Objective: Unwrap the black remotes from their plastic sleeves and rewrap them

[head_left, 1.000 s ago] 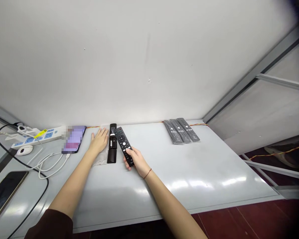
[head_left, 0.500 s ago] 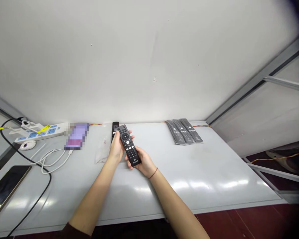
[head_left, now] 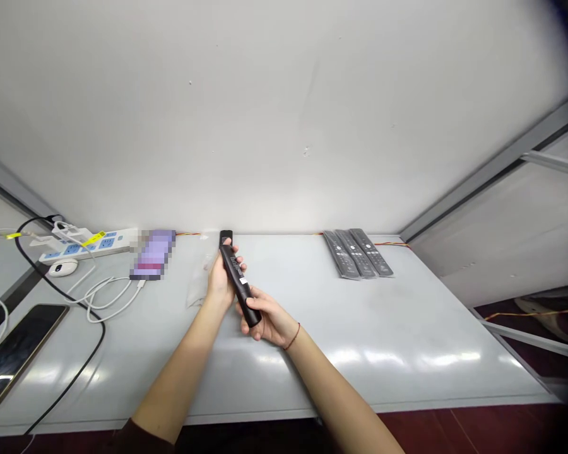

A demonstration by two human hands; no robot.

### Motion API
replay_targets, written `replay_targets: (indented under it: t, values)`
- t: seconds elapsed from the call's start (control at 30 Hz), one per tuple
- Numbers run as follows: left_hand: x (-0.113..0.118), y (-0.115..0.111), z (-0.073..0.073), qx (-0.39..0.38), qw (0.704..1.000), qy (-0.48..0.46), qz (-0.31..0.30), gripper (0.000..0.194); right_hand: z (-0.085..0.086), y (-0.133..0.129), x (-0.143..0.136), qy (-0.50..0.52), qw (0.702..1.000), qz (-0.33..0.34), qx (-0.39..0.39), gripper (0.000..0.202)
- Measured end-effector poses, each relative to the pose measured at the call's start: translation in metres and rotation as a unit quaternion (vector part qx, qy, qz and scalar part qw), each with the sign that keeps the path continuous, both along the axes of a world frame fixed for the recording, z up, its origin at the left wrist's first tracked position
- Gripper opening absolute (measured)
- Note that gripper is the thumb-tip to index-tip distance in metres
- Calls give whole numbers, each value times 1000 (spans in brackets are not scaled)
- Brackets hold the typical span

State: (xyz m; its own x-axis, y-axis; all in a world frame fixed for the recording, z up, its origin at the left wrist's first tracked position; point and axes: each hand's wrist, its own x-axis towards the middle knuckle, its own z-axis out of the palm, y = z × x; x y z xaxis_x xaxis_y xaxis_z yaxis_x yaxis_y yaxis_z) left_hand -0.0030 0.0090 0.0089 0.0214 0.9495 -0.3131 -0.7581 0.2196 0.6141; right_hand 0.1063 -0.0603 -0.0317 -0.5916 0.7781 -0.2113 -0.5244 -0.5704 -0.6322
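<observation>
- Left hand (head_left: 221,277) and right hand (head_left: 271,315) were both curled about one black remote (head_left: 240,284), fingers bent and closed on it rather than spread.
- I had its far end in the left hand and its near end in the right, right thumb lying on the back; it slanted between them over the counter (head_left: 383,328), back and pale label (head_left: 243,280) towards me.
- I judged it light and stiff, a hard plastic shell that would not bend under a squeeze.
- Its smooth, shiny back looked a little slippery, so I reckoned the long side edges gave the surest hold, with a thumb on the back.
- It seemed fairly sturdy, though a drop might have cracked it.
- Just beyond my left hand showed the end of a second remote (head_left: 226,235); a clear bag (head_left: 199,280) lay beside it.
</observation>
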Motion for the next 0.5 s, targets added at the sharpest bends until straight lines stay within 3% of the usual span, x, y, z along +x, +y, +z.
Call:
replay_targets:
  t: [0.2, 0.37, 0.5]
  values:
    - [5, -15, -12, 21, 989, 102, -110, 58, 11, 1, 0, -130, 980, -124, 89, 45]
    - [11, -20, -32, 115, 945, 266, -150, 48, 8, 7, 3, -240, 925, -256, 145, 51]
    - [14, -19, -37, 165, 934, 284, -138, 40, 1, 12, 8, -295, 912, -259, 121, 39]
